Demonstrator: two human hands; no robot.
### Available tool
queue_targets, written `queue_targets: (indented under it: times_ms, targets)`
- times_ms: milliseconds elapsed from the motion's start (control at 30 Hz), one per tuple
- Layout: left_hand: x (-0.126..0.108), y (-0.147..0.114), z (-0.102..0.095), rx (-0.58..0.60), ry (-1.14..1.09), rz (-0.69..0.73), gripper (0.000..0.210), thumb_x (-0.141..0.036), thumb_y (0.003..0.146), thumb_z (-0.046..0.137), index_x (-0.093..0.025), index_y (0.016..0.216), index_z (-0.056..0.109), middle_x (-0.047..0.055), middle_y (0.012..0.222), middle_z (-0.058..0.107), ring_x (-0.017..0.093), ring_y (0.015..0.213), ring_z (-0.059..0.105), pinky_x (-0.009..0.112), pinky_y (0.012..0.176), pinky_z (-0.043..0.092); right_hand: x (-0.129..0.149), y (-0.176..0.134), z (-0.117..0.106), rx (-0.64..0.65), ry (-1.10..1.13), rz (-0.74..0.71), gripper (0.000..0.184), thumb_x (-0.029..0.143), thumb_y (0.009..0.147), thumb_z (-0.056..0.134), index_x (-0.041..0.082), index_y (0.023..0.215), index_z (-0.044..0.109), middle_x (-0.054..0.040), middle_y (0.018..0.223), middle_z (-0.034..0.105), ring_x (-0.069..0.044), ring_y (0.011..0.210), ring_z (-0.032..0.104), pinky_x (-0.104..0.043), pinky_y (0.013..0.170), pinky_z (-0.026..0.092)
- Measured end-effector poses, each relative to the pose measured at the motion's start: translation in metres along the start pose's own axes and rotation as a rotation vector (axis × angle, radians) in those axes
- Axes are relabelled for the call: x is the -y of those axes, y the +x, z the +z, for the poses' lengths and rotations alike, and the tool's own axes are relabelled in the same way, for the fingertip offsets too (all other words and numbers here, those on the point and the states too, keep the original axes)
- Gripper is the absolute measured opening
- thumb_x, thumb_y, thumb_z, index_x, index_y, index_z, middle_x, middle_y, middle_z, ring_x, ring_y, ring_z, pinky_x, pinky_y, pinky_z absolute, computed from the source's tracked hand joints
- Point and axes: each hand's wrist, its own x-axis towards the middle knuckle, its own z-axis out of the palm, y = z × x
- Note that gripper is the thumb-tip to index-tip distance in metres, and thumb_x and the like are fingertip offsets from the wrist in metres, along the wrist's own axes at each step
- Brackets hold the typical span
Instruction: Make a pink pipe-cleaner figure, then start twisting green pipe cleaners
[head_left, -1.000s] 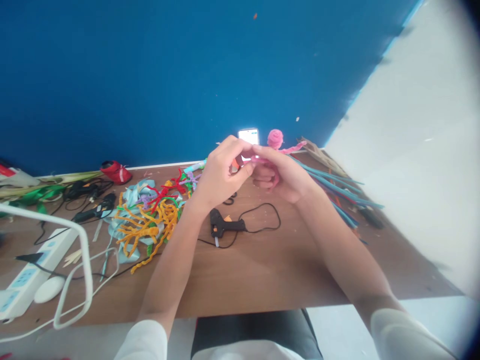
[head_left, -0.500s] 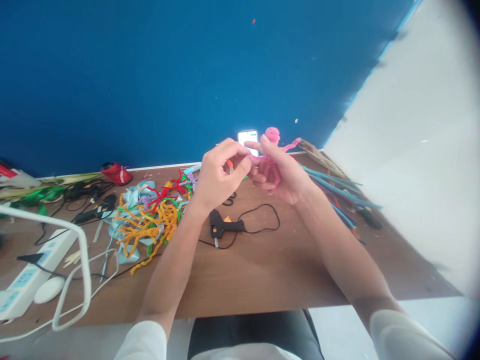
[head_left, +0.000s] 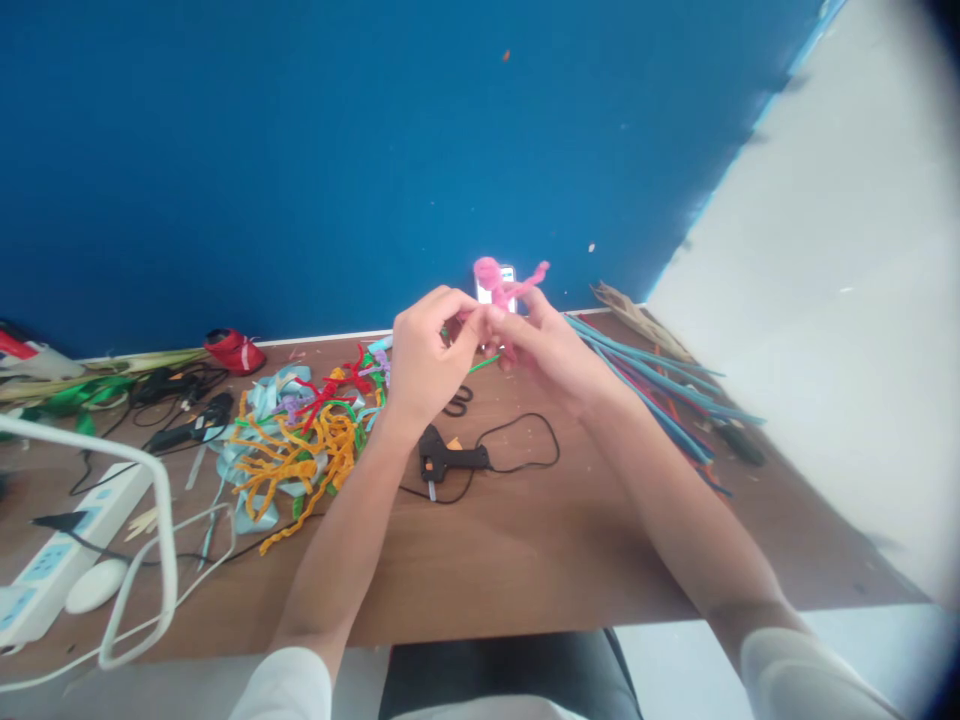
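Observation:
A pink pipe cleaner figure (head_left: 487, 272) with a rounded coil at its top is held up above the table, between my two hands. My left hand (head_left: 435, 345) pinches its lower part between thumb and fingers. My right hand (head_left: 551, 345) grips it from the other side, fingers closed around the pink stems. One fuzzy pink end sticks out to the upper right. Part of the pipe cleaner is hidden behind my fingers. Behind it, a lit phone (head_left: 508, 277) leans against the blue wall. Below my hands lies a black glue gun (head_left: 450, 456) with its cord.
Left of my hands is a pile of orange pipe cleaners (head_left: 322, 445) with red, purple and light-blue pieces. Blue pipe cleaners (head_left: 652, 365) lie to the right. A white power strip (head_left: 71, 550) and a white curved frame (head_left: 169, 540) occupy the left. Black scissor handles (head_left: 458, 402) show behind the glue gun.
The pink coil has shifted left and now overlaps the phone. My right hand has turned and come closer to my left, its fingers closing in around the pink stems.

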Motion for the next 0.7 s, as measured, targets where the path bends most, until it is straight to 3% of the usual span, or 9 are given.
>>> queue_targets:
  times_ms: [67,167,467,567,700]
  targets:
    - [0.003,0.0,-0.001,-0.05,0.006,-0.046,0.027,-0.038,0.095,0.062,-0.019,0.076,0.066,0.0,0.072,0.062,0.011,0.063,0.053,0.027,0.062,0.043,-0.002,0.001,-0.001,-0.055,-0.085,-0.087,0.039,0.038,0.083,0.077,0.026,0.111,0.053,0.0024,0.083,0.064,-0.012,0.073,0.059,-0.025,0.064,0.046]
    - [0.006,0.001,-0.002,-0.052,-0.007,-0.073,0.025,-0.038,0.094,0.063,-0.02,0.077,0.069,0.0,0.073,0.064,0.012,0.065,0.055,0.026,0.062,0.044,-0.002,0.001,-0.002,-0.108,-0.288,-0.208,0.025,0.043,0.089,0.069,0.02,0.093,0.06,0.0005,0.078,0.064,-0.013,0.075,0.06,-0.029,0.074,0.048]
    - [0.014,0.002,0.006,0.099,-0.376,-0.381,0.026,-0.043,0.093,0.061,-0.017,0.09,0.066,0.002,0.079,0.067,0.011,0.065,0.058,0.022,0.055,0.045,-0.007,0.0,-0.004,-0.17,-0.889,-0.44,0.029,0.037,0.102,0.048,0.019,0.092,0.068,-0.0028,0.079,0.065,-0.015,0.069,0.052,-0.03,0.069,0.034]
    - [0.021,0.002,0.006,0.086,-0.391,-0.368,0.023,-0.039,0.092,0.063,-0.017,0.097,0.067,0.005,0.09,0.069,0.012,0.072,0.06,0.022,0.057,0.047,-0.011,0.001,-0.003,-0.155,-0.947,-0.453,0.031,0.035,0.102,0.048,0.018,0.085,0.068,-0.0032,0.077,0.063,-0.015,0.068,0.049,-0.03,0.067,0.032]
    - [0.028,0.003,0.003,0.151,-0.362,-0.334,0.019,-0.035,0.093,0.062,-0.018,0.1,0.066,0.006,0.095,0.069,0.015,0.083,0.063,0.023,0.062,0.049,-0.008,0.003,-0.005,-0.074,-0.849,-0.321,0.033,0.037,0.099,0.053,0.018,0.077,0.068,-0.0002,0.065,0.058,-0.013,0.062,0.045,-0.03,0.062,0.029]
